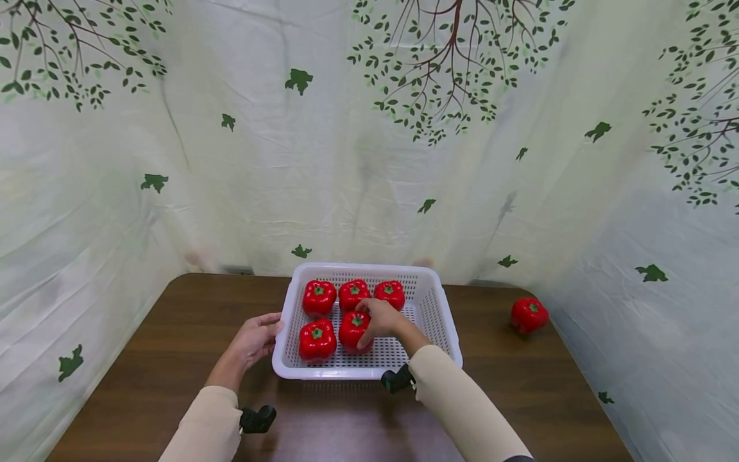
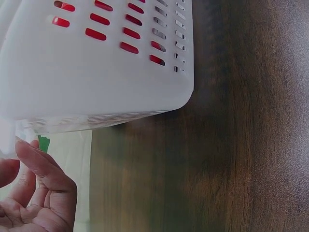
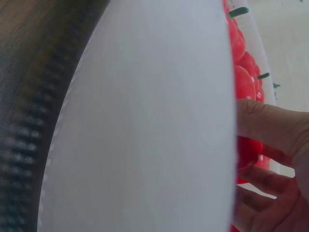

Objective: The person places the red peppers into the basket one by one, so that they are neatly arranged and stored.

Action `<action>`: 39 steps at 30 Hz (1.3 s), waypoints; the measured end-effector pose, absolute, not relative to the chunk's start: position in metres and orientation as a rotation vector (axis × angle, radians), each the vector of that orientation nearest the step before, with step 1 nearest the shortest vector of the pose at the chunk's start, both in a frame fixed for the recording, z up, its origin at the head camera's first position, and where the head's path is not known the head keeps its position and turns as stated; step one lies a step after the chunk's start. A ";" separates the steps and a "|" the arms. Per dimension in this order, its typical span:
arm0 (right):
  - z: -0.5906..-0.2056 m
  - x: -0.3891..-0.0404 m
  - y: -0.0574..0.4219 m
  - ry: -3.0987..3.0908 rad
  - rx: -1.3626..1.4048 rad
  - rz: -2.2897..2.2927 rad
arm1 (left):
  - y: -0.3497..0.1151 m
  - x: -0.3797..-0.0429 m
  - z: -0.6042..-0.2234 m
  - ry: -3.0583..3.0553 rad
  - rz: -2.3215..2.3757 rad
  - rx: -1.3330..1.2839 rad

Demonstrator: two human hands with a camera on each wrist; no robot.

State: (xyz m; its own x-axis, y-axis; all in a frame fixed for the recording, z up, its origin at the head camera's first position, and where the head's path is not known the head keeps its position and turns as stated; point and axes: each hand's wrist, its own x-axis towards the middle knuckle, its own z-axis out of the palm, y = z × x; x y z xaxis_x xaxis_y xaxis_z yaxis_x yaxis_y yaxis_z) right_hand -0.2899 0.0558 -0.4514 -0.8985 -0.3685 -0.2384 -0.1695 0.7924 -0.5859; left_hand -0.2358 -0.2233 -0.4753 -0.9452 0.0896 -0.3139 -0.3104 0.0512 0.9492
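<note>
A white plastic basket with slotted sides holds several red bell peppers with green stems. Three stand in its back row, among them one at the left; the front row has a pepper at the left and another bell pepper beside it. My right hand grips that second one from above, thumb and fingers around its sides. In the right wrist view the basket wall hides part of this pepper. At the basket's left rim, my left hand pinches the edge between thumb and fingers.
One more red bell pepper lies on its side near the right edge of the brown wooden table. A pale curtain with leaf prints hangs behind and beside the table. Each wrist wears a black camera mount.
</note>
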 end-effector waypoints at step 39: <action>-0.439 -0.290 0.127 2.389 -0.481 -1.374 | -0.220 -0.238 -0.470 2.065 1.903 -0.274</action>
